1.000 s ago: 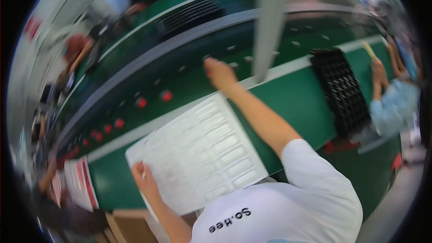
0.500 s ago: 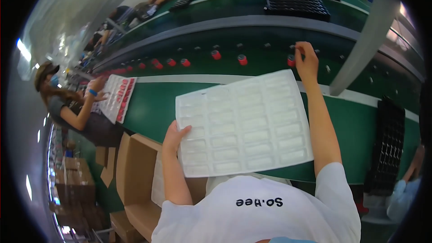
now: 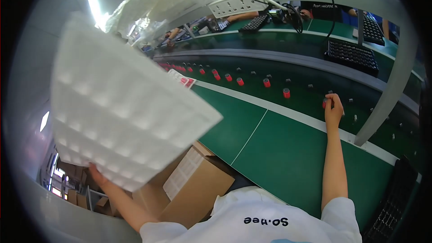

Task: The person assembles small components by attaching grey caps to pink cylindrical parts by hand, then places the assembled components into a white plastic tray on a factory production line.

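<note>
In my left hand [image 3: 98, 176] is the lower edge of a white moulded plastic tray [image 3: 121, 108], raised and tilted at the left, slightly blurred. Its rows of pockets show no parts. My right hand [image 3: 334, 110] reaches out over the dark green belt, its fingers pinched at a small red cylinder [image 3: 324, 103] that is partly covered by them. Several like it, with dark tops, stand along the belt to the left, one of them a red cylinder [image 3: 286, 93] closest to my hand. Small metal pieces [image 3: 310, 86] lie on the belt's farther side.
An open cardboard box [image 3: 202, 184] holding white trays stands at my left, below the green worktop [image 3: 265, 153]. A grey post [image 3: 391, 94] rises right of my right hand. Black trays [image 3: 351, 56] lie beyond the belt, near other workers; a power strip [image 3: 238, 3] hangs above.
My left hand has swung the white tray from in front of me up to the left. The view has turned left. My right hand stays by the same red cylinder.
</note>
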